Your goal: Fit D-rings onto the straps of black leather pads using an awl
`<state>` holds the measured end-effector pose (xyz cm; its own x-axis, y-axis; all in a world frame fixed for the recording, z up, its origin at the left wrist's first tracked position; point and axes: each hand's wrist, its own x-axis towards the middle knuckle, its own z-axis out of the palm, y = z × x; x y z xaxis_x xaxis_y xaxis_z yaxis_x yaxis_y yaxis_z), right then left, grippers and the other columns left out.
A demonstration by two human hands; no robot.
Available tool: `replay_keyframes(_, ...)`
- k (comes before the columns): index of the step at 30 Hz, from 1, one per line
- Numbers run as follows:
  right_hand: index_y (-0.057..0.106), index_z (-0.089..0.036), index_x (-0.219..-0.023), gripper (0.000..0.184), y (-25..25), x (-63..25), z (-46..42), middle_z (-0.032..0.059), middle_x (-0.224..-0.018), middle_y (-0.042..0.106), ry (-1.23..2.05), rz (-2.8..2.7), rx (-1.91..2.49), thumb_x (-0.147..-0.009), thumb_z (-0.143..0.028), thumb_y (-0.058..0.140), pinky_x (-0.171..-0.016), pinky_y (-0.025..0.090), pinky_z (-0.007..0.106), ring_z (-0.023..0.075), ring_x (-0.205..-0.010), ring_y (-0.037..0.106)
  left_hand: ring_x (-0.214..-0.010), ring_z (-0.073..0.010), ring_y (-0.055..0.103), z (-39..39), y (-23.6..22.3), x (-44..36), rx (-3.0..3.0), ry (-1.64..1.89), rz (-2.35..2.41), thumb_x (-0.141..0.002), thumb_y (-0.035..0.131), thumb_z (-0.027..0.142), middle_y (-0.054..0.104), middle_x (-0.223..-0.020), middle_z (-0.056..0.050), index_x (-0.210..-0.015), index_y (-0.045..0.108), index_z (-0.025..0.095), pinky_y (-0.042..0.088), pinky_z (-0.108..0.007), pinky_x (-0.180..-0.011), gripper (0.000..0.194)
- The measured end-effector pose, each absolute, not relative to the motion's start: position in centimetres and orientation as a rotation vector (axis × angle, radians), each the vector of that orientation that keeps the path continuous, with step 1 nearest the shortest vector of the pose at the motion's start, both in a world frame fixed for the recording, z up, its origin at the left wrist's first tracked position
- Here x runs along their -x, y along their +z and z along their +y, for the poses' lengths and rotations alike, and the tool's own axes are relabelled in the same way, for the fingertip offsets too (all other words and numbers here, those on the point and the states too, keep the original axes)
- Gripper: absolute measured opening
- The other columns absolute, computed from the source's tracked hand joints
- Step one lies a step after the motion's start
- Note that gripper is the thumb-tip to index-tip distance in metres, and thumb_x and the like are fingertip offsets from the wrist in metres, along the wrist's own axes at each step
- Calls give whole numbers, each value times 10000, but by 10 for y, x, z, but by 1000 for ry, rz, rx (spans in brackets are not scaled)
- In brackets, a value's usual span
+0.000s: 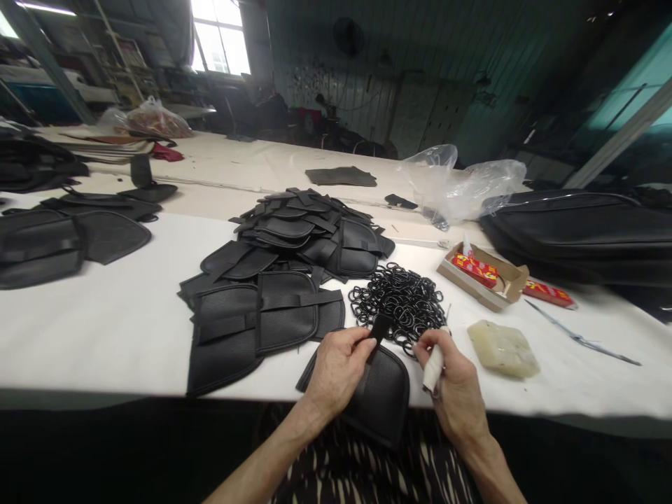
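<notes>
My left hand (336,367) pinches the end of a black strap (381,327) on a black leather-like pouch piece (386,392), which hangs partly over the table's front edge. In my right hand (454,378) is an awl-like tool with a white wrapped handle (433,367), its thin metal tip pointing up and away. The thumb and forefinger of that hand close at the near edge of a heap of black D-rings (402,297); whether they grip a ring is unclear. Left of my hands lie stitched black pouch pieces (286,311), with a larger pile (309,227) behind.
At the right stand an open cardboard box (483,297) with red packets, a yellowish wax-like block (502,348) and long thin scissors or tweezers (582,339). Behind are a clear plastic bag (467,189) and a large black bag (572,231). More black pieces (68,241) lie far left.
</notes>
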<state>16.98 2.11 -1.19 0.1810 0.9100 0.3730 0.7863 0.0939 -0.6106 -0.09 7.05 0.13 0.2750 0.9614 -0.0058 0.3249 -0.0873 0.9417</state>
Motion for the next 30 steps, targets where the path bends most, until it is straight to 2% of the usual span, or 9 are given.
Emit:
replay_keyframes(4,502,-219,-812,118,-1,-162,21,-41,-668,526,398,-1389,1624,-856,-324,535,-545,419,213,122,-580,505,-500,-103,392,72,0,1,-1567,845,1194,-834,474,340,432,-532,46,-642,562,174,285,-218,-490,269)
replay_keyframes(10,526,-226,-846,124,7,-148,27,-39,-690,566,524,-1200,1490,-828,-338,578,-578,475,230,126,-603,571,-443,-95,412,76,0,2,-1506,848,1123,-843,462,324,427,-485,63,-748,605,163,317,-206,-462,236)
replay_keyframes(20,556,-234,-897,111,6,-138,39,-15,-775,596,379,-1258,1384,-829,-316,586,-630,515,272,134,-649,602,-447,-100,404,72,-4,5,-1523,855,1140,-859,434,346,402,-454,60,-616,516,182,294,-227,-483,304)
replay_keyframes(27,560,-229,-908,82,7,-135,43,-18,-762,571,312,-1295,1285,-837,-265,578,-598,504,246,123,-627,581,-470,-106,399,73,-2,4,-1543,845,1154,-855,436,336,405,-475,54,-609,506,184,273,-238,-491,298)
replay_keyframes(30,573,-226,-952,112,-1,-135,43,-5,-787,582,312,-1372,1258,-842,-246,575,-623,491,252,142,-690,580,-482,-109,400,73,-1,4,-1554,842,1151,-853,434,332,413,-492,49,-608,520,181,271,-236,-490,300)
